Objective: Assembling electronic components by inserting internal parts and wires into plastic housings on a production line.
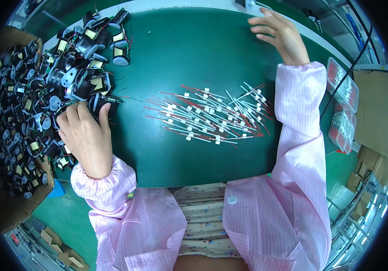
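At the near edge of the heap, my left hand (84, 131) has its thumb and fingers closed round a black cylindrical part with thin wires (98, 103). The heap (70, 77) is made of similar black parts with grey round ends, pale yellow labels and thin wires. Over the far right of the table my right hand (280, 35) is raised with its fingers apart and nothing in it. Between my arms lies a loose bunch of red and white wire leads with small white connectors (212, 113), which neither hand touches.
A cardboard box (45, 192) full of the same black parts stands at the left. Clear plastic containers (345, 88) holding more leads are at the right table edge, beside a black cable (353, 67). A silver fixture (247, 3) sits at the far edge of the green table (180, 49).
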The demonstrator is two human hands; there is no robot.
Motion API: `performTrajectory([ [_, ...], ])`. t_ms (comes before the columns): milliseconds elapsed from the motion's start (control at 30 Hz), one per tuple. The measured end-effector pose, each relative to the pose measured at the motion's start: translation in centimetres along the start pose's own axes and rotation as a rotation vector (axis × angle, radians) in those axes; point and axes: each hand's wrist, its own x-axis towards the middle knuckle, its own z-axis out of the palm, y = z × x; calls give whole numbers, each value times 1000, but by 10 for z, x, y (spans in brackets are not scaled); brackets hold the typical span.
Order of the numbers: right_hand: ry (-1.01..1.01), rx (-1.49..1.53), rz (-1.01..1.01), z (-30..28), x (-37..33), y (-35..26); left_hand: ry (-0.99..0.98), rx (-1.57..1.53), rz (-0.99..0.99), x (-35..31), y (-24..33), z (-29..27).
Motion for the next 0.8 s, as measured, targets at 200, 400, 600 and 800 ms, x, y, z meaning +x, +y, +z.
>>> performTrajectory([
  [200,-386,-902,-357,5,-64,-20,-54,-60,-34,0,-4,7],
  [400,-318,-1172,-377,33,-131,6,-25,-192,-60,0,-1,7],
  [600,-188,-957,-561,31,-130,1,167,-432,-14,1,7,-25],
  [800,-366,442,-55,41,-150,-21,-75,-1451,-108,-3,17,-50],
])
